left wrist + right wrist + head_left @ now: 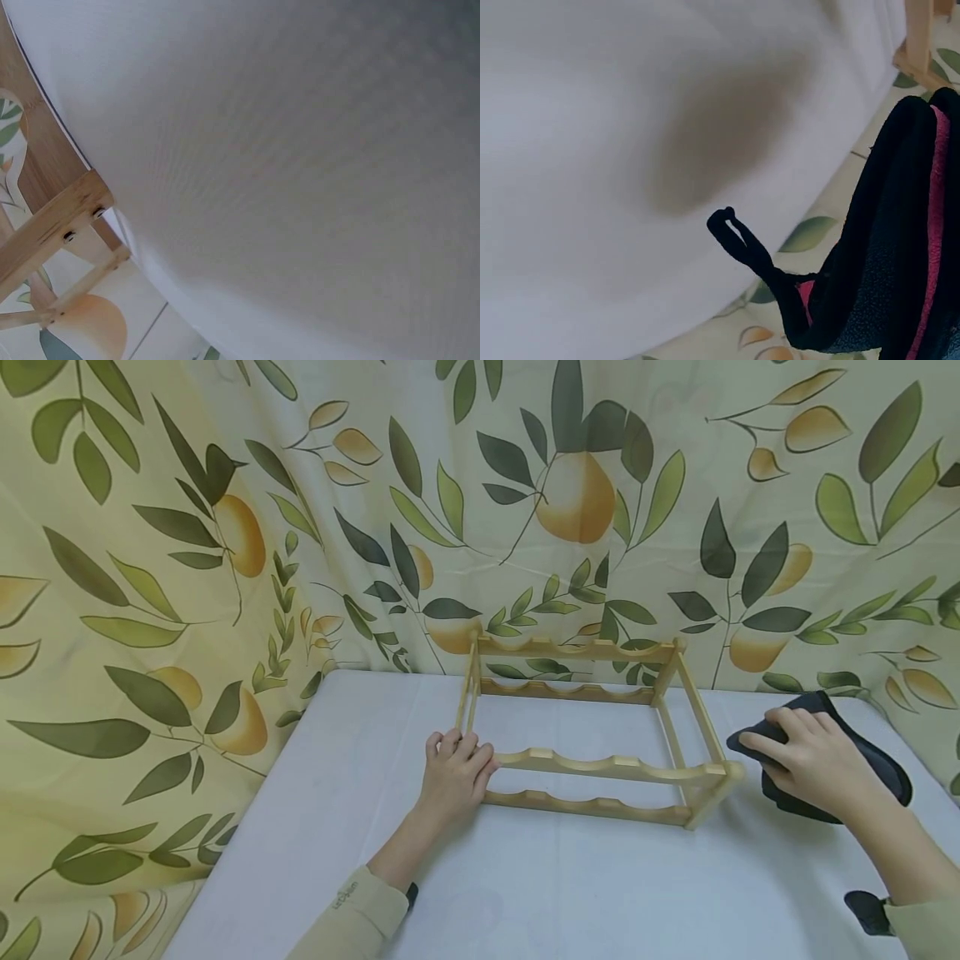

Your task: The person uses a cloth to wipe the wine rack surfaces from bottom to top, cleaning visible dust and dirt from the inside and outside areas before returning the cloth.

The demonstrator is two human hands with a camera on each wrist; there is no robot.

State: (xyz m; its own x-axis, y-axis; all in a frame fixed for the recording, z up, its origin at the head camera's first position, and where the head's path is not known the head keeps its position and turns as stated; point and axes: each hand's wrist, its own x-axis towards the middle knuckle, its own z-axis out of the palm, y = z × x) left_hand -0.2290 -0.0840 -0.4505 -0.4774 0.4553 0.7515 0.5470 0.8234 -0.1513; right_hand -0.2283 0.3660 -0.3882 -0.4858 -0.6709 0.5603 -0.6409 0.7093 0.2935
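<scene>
A pale wooden rack with scalloped rails (pixel 600 767) stands on the white-covered table. My left hand (pixel 453 772) grips its front left corner, fingers bent over the end of the upper rail. Part of the wooden frame (pixel 56 225) shows at the left of the left wrist view. To the right of the rack, my right hand (pixel 821 760) holds a dark, soft fabric item (pixel 896 777), thumb and fingers pinching its left end. Pink trim and a small loop appear on this fabric item (pixel 877 270) in the right wrist view. Its exact kind is unclear, and neither wrist view includes a hand.
The white cloth (pixel 585 885) covers the table right up to its edges. Behind and to the left hangs a curtain (pixel 300 568) printed with leaves and fruit, close behind the rack. Black straps sit at both wrists.
</scene>
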